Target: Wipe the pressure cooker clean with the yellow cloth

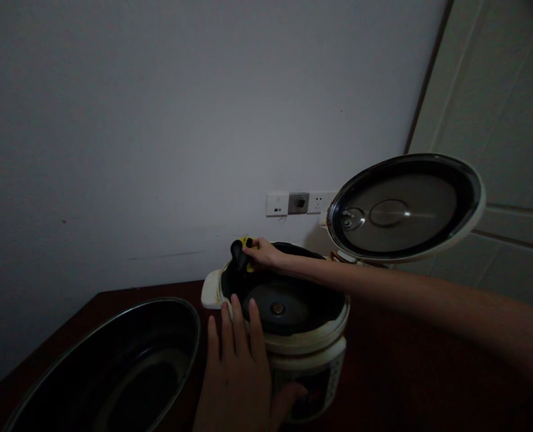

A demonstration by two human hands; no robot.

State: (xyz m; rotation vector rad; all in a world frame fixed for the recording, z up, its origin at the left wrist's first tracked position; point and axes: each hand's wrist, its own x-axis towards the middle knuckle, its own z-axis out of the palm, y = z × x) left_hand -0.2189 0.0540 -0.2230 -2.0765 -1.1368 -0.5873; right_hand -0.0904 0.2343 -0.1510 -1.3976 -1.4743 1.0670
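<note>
The right hand (267,254) pinches a yellow-and-black rag (239,257), if rag it is, at the inner rim of the cooker (309,343), around 10 o'clock; the dim light hides its exact make. The left hand (241,375) is open, fingers spread, over the cooker's near side at 7 o'clock; whether it presses there I cannot tell. A firm left palm would likely keep the cooker from sliding, and a light, even touch along the rim seems best, with loose folds kept off the button (277,308) in the cooker's floor. The right forearm crosses the opening, so the hinge side calls for care.

Inside the cooker the dark plate (259,298) shows, with the button at its middle. The lid (428,201) stands open at 2 o'clock. Between 8 and 9 o'clock, just beside the cooker, sits a pot (99,354); within it I make out only a pale ring on a dark bottom.
</note>
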